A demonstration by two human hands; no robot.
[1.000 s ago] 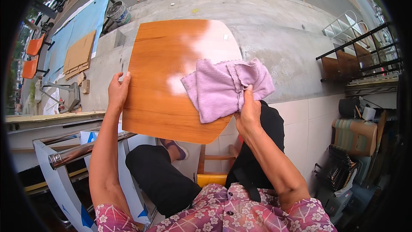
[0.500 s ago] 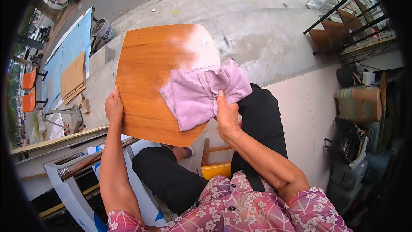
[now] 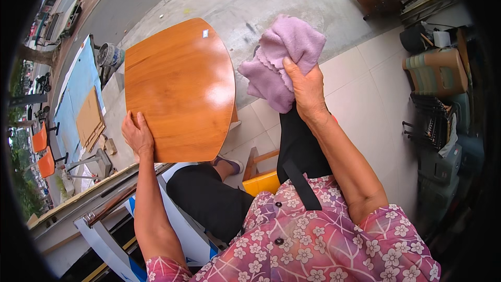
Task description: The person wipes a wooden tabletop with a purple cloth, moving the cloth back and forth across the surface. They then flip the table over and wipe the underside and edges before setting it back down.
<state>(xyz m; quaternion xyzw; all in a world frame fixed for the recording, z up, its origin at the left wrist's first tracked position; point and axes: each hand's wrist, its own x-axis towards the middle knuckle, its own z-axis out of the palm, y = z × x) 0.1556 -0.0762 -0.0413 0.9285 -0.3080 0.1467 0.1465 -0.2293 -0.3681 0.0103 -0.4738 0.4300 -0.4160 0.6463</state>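
A glossy orange-brown wooden panel (image 3: 180,89) with curved sides is tilted in front of me, a small pale sticker near its far edge. My left hand (image 3: 138,134) grips its near left edge, thumb on the upper face. Below the right edge a bit of wooden support (image 3: 235,116) shows; the rest of the underside is hidden. My right hand (image 3: 309,91) is closed on a bunched mauve cloth (image 3: 297,42), raised to the right of the panel and apart from it, thumb on top of the folds.
A yellow-and-wood stool (image 3: 261,183) stands between my legs. At left are a blue sheet (image 3: 73,99) with cardboard (image 3: 90,117), a bucket (image 3: 109,55) and orange seats (image 3: 43,151). A striped chair (image 3: 436,72) and stacked items line the right side.
My right hand has lifted the cloth off the panel, up and to the right. The panel has shifted left and turned slightly; my left hand has stayed at its left edge.
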